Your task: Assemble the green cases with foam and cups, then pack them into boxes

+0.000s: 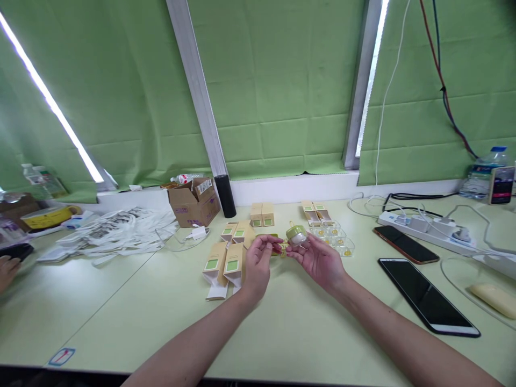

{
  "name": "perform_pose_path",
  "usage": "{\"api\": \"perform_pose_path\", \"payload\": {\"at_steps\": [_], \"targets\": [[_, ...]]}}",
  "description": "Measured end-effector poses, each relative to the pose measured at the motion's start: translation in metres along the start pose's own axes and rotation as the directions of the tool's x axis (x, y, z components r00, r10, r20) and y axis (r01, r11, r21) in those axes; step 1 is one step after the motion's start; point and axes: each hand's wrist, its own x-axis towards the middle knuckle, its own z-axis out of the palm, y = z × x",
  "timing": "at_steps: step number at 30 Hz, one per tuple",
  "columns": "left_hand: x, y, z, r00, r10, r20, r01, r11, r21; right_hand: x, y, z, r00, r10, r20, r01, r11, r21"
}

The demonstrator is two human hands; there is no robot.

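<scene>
My right hand [322, 263] is closed around a small clear container with a green top [297, 235], held tilted above the table between thumb and fingers. Close beside it, my left hand [258, 263] has its thumb and fingers drawn together; whatever they pinch is hidden. Yellowish-green pieces [283, 248] show between the two hands, partly covered by the fingers. Small tan cartons with green windows [233, 265] stand by my left hand, the front ones with white flaps folded out. Beyond my right hand lie clear plastic cups with yellow centres [345, 250].
More tan cartons [262, 215] stand behind. At left are a heap of white straps [121, 231], a cardboard box [194, 203] and a black cylinder [224, 196]. Two phones, a large one [427, 295] and a smaller one [405, 244], and a power strip [427, 228] occupy the right. Another person's hand [8, 269] shows far left.
</scene>
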Motion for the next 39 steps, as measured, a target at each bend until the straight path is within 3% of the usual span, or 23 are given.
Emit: {"api": "perform_pose_path", "payload": {"at_steps": [4, 9, 16, 19, 22, 25, 28, 30, 34, 36, 38, 39], "targets": [[0.001, -0.003, -0.003, 1.0, -0.01, 0.008, 0.009, 0.999, 0.033, 0.003, -0.001, -0.007, 0.998, 0.035, -0.057, -0.032, 0.998, 0.06], [0.002, -0.004, -0.003, 1.0, -0.01, 0.01, 0.009, 0.996, 0.086, 0.001, -0.001, -0.004, 1.0, 0.0, -0.002, 0.0, 1.0, 0.026], [0.001, -0.003, 0.002, 0.999, -0.052, 0.015, 0.051, 0.996, 0.08, -0.006, 0.01, 0.004, 0.981, -0.191, -0.013, 0.18, 0.942, -0.283], [-0.001, -0.004, 0.004, 0.999, -0.04, 0.023, 0.038, 0.997, 0.072, -0.01, 0.014, 0.005, 0.961, -0.275, -0.012, 0.232, 0.832, -0.505], [-0.003, -0.006, 0.005, 0.998, -0.043, 0.055, 0.039, 0.996, 0.079, -0.013, 0.014, 0.006, 0.935, -0.348, 0.064, 0.301, 0.687, -0.661], [-0.002, -0.006, 0.002, 0.995, -0.056, 0.08, 0.052, 0.997, 0.056, -0.014, 0.012, 0.006, 0.917, -0.373, 0.144, 0.358, 0.605, -0.711], [0.0, -0.007, -0.002, 0.994, -0.065, 0.091, 0.06, 0.997, 0.055, -0.009, 0.006, 0.0, 0.904, -0.404, 0.141, 0.365, 0.558, -0.745], [0.002, -0.007, -0.006, 0.991, -0.076, 0.108, 0.062, 0.99, 0.13, -0.002, -0.002, -0.008, 0.879, -0.462, 0.118, 0.36, 0.479, -0.801], [-0.001, -0.006, -0.012, 0.977, -0.08, 0.196, -0.002, 0.922, 0.388, 0.019, -0.023, -0.038, 0.835, -0.55, 0.021, 0.207, 0.278, -0.938], [-0.005, -0.006, -0.013, 0.964, -0.062, 0.26, -0.074, 0.874, 0.48, 0.032, -0.032, -0.054, 0.856, -0.516, -0.008, 0.066, 0.126, -0.99], [-0.008, -0.007, -0.012, 0.946, -0.058, 0.317, -0.129, 0.834, 0.537, 0.045, -0.039, -0.068, 0.91, -0.412, -0.057, -0.109, -0.104, -0.989], [-0.01, -0.008, -0.011, 0.938, -0.065, 0.339, -0.145, 0.818, 0.556, 0.051, -0.041, -0.073, 0.922, -0.38, -0.071, -0.136, -0.147, -0.98]]}}
